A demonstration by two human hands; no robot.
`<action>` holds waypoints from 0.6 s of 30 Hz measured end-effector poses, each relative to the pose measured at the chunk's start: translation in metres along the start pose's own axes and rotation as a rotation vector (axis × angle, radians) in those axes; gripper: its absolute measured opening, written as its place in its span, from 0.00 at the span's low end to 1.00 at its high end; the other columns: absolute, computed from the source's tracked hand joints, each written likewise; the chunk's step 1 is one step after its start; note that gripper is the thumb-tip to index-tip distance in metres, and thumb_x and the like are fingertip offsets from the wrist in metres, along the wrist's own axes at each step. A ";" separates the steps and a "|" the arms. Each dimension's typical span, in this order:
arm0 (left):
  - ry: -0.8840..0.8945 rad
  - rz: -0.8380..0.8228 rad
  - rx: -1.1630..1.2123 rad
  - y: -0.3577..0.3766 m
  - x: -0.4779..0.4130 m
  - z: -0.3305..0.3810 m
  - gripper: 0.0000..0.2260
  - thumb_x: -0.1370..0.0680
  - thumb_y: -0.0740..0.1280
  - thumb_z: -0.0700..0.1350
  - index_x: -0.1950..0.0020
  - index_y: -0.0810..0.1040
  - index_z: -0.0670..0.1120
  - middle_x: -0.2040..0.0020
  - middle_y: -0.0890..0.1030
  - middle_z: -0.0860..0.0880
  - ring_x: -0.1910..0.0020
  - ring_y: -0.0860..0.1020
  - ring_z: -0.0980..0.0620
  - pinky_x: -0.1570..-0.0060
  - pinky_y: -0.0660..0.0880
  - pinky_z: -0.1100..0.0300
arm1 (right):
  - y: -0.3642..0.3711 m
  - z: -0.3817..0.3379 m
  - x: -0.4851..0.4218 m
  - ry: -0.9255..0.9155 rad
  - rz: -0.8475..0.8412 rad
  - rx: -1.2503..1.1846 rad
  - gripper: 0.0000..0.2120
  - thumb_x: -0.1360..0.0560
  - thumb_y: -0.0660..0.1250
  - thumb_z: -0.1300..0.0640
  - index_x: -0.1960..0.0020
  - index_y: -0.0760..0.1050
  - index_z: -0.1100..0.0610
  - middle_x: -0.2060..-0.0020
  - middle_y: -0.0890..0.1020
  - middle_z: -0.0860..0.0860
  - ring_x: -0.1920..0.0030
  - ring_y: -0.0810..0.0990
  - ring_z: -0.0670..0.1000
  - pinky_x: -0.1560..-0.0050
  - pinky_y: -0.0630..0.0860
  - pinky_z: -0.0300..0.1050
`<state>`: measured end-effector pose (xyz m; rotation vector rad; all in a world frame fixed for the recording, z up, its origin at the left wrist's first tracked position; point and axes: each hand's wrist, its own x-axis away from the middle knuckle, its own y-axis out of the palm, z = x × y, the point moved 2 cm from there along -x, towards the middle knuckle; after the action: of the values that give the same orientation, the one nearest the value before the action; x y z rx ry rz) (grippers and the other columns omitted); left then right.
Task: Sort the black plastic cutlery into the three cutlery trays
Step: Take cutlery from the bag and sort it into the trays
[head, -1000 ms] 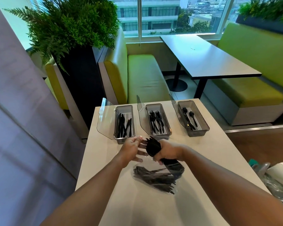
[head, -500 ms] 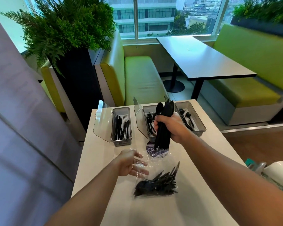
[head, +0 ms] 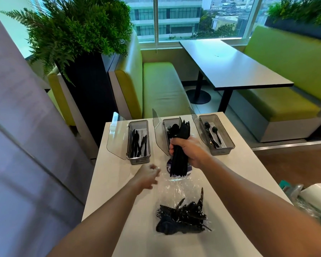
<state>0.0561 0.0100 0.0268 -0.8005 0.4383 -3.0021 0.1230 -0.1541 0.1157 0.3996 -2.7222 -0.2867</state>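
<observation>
My right hand (head: pixel 190 150) grips an upright bundle of black cutlery (head: pixel 180 145) just in front of the middle tray (head: pixel 165 125), which holds forks. The left tray (head: pixel 139 160) holds knives and the right tray (head: pixel 228 143) holds spoons; all three have clear lids raised. My left hand (head: pixel 146 176) hovers blurred above the table beside a clear plastic bag (head: pixel 182 186), fingers loosely curled, holding nothing I can see. More black cutlery (head: pixel 182 217) lies piled in the bag near me.
The white table (head: pixel 111 182) ends at the left edge beside a grey wall. A white object with plastic wrap (head: pixel 315 199) sits at the right edge. Behind the trays are a green bench, a planter and a dark table.
My right hand lifted the cutlery bundle out of the bag and up toward the middle tray. My left hand let go and drew back to the left over the table.
</observation>
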 end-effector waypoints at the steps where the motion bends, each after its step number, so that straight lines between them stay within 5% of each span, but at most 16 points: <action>1: 0.072 0.029 -0.066 -0.003 -0.001 0.006 0.10 0.18 0.65 0.49 0.41 0.77 0.45 0.45 0.81 0.45 0.51 0.80 0.49 0.57 0.76 0.58 | 0.000 0.001 0.001 0.010 -0.005 -0.003 0.03 0.25 0.69 0.69 0.55 0.76 0.65 0.66 0.79 0.59 0.67 0.78 0.56 0.53 0.78 0.54; 5: 0.319 0.085 0.009 -0.005 0.010 0.037 0.12 0.20 0.68 0.53 0.40 0.79 0.47 0.43 0.82 0.49 0.41 0.80 0.51 0.43 0.76 0.58 | 0.004 0.001 0.004 0.040 -0.026 -0.056 0.01 0.24 0.68 0.67 0.54 0.77 0.65 0.67 0.79 0.58 0.66 0.81 0.57 0.58 0.81 0.51; 9: 0.240 -0.179 0.431 0.007 0.020 0.051 0.13 0.18 0.66 0.49 0.39 0.77 0.42 0.44 0.84 0.42 0.44 0.83 0.40 0.43 0.79 0.44 | 0.007 -0.002 -0.002 0.016 0.071 -0.087 0.07 0.24 0.70 0.64 0.48 0.77 0.65 0.67 0.82 0.56 0.61 0.84 0.56 0.58 0.83 0.51; 12: 0.218 -0.307 0.532 0.019 0.024 0.055 0.14 0.20 0.69 0.44 0.36 0.75 0.40 0.43 0.82 0.38 0.44 0.83 0.38 0.48 0.82 0.42 | 0.013 -0.002 -0.002 0.004 0.116 -0.064 0.07 0.25 0.70 0.64 0.50 0.77 0.67 0.67 0.82 0.58 0.63 0.82 0.57 0.57 0.82 0.52; 18: 0.303 -0.194 0.256 0.036 0.026 0.068 0.08 0.25 0.69 0.33 0.46 0.78 0.38 0.60 0.82 0.41 0.66 0.83 0.48 0.67 0.79 0.54 | 0.020 0.010 0.001 0.022 0.181 0.019 0.05 0.28 0.69 0.69 0.62 0.75 0.64 0.70 0.80 0.59 0.70 0.78 0.56 0.64 0.80 0.49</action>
<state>0.0643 -0.0450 0.0859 -0.3912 -0.0315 -3.2758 0.1136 -0.1345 0.1117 0.1581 -2.7175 -0.2062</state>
